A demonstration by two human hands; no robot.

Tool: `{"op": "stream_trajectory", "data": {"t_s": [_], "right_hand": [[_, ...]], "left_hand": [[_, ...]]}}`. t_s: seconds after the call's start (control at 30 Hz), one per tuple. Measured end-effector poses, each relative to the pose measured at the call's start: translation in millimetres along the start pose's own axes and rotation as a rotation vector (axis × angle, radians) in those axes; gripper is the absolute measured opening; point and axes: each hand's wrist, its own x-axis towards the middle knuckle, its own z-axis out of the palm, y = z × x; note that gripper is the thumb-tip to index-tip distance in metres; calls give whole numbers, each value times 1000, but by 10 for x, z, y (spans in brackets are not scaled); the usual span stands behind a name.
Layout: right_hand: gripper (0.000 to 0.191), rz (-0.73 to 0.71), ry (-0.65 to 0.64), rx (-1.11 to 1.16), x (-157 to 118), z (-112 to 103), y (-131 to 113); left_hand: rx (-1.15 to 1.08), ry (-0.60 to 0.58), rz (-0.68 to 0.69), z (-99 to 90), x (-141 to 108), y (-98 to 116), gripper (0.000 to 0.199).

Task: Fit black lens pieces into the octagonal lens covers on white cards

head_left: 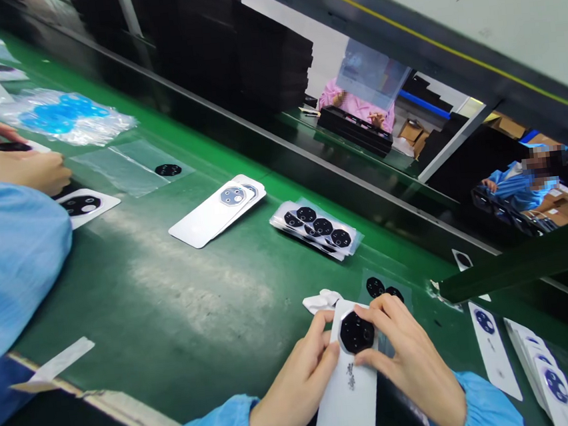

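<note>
A long white panel (346,394) with dark printed characters lies under my hands at the bottom centre. Near its top is a black octagonal piece (356,332) with several small holes. My left hand (300,379) pinches the panel's left edge between thumb and fingers. With thumb and fingers at the right side of the black piece, my right hand (402,349) grips it against the panel. Just behind the panel are a crumpled white scrap (321,301) and a clear film (398,282) with black pieces.
Stacked white panels (204,222) and film-wrapped black pieces (321,228) lie further back. More panels (542,365) rest at right, beside a green bar (524,260). At left, a co-worker's hands (21,168) hold a black piece near a blue-and-clear plastic pile (66,115).
</note>
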Motion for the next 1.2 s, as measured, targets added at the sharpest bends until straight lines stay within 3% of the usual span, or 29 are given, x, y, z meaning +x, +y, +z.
{"op": "stream_trajectory", "data": {"t_s": [0.2,0.47,0.83,1.03,1.2], "right_hand": [[46,21,-54,-105,54,-61,-93],[43,34,-82,-137,62,-38,-144],[63,33,-69,11,-16,9,-91],[37,-4,-71,104,-71,-1,-49],[34,-3,-50,101,-52,-20,-50]], "left_hand": [[64,7,-21,-10,-8,-7,27],[79,112,30,58,17,-36,22],[15,151,18,41,18,-3,22],[-2,157,-7,26,30,10,22],[-50,183,8,52,17,9,25]]}}
